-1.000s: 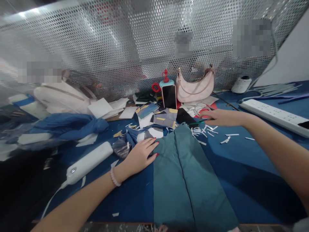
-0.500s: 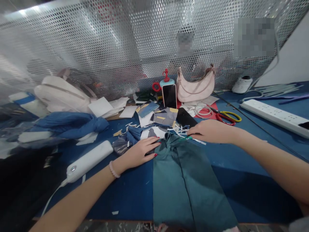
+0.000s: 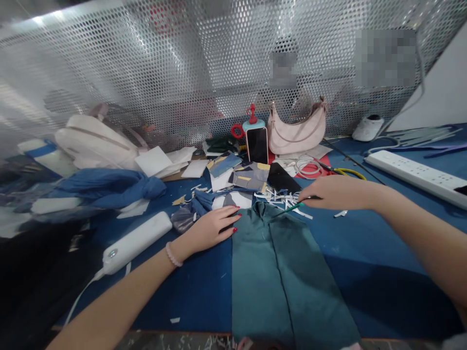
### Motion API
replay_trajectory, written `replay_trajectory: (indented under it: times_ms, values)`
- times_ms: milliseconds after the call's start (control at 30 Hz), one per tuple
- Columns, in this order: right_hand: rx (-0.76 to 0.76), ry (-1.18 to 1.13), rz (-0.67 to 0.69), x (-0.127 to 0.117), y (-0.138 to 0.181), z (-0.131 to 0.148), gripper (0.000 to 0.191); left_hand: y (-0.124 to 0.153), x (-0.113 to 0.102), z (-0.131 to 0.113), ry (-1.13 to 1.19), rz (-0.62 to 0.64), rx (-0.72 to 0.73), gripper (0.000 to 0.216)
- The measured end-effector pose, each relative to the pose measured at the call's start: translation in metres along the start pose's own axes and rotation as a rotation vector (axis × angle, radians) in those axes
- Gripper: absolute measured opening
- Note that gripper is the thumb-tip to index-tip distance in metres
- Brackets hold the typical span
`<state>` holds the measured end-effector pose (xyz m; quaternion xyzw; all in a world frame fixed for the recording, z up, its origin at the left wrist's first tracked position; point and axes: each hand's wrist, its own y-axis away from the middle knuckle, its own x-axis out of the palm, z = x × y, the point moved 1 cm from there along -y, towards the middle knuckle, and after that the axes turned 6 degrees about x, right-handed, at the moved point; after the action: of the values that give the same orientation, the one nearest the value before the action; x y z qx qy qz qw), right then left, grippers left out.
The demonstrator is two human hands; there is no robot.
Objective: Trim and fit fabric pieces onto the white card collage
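In front of you lies a long, flat panel of teal woven fabric (image 3: 292, 284) with a dark line running down its length; it is spread on the blue tabletop (image 3: 204, 296), its far end gathered into creases and its near end reaching the table's front edge. Your left hand (image 3: 211, 229) is palm down with fingers loosely spread, gripping nothing, its fingertips at the panel's upper left edge. Your right hand (image 3: 324, 192) is closed around a slim green tool (image 3: 291, 209), which slants down to the left with its tip at the creased end of the panel; you can't tell from here what kind of tip it has. Just beyond that end are narrow white strips (image 3: 284, 197), and past them lie patterned grey, blue and yellow cloth scraps (image 3: 251, 176) beside a flat black object (image 3: 281, 178). Behind those a smartphone with a dark screen (image 3: 257, 146) stands upright near a pale pink crescent-shaped handbag (image 3: 297, 135). Off to your left sits a long white device with a round button (image 3: 137, 242); far to your right lies a white multi-socket power strip (image 3: 416, 177).
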<state>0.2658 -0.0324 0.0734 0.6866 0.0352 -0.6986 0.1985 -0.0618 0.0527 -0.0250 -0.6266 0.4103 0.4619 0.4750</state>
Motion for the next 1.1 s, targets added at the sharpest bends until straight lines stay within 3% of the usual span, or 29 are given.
replay_trajectory:
  times_ms: [133, 300, 500, 733, 833, 933, 1100]
  values:
    - [-0.064, 0.012, -0.175, -0.001, -0.001, 0.001, 0.033, -0.001, -0.002, 0.009, 0.043, 0.003, -0.033, 0.037]
    - [-0.154, 0.046, -0.392, 0.016, -0.012, 0.021, 0.03, -0.001, 0.001, 0.007, 0.086, -0.026, -0.116, 0.034]
    - [-0.209, 0.217, -0.342, 0.034, -0.029, 0.037, 0.018, -0.002, 0.004, -0.01, 0.11, -0.117, -0.229, 0.044]
    - [-0.348, 0.252, -0.357, 0.026, -0.053, 0.011, 0.023, -0.005, 0.005, -0.013, 0.151, -0.167, -0.264, 0.044]
    - [-0.456, 0.295, -0.489, 0.027, -0.063, 0.002, 0.027, -0.006, 0.007, -0.012, 0.175, -0.208, -0.225, 0.037]
    - [-0.557, 0.318, -0.631, 0.027, -0.074, 0.0, 0.031, -0.005, 0.008, -0.013, 0.117, -0.294, -0.088, 0.023]
    - [-0.681, 0.324, -0.648, 0.027, -0.094, 0.008, 0.029, -0.004, 0.008, -0.017, -0.058, -0.363, 0.011, 0.033]
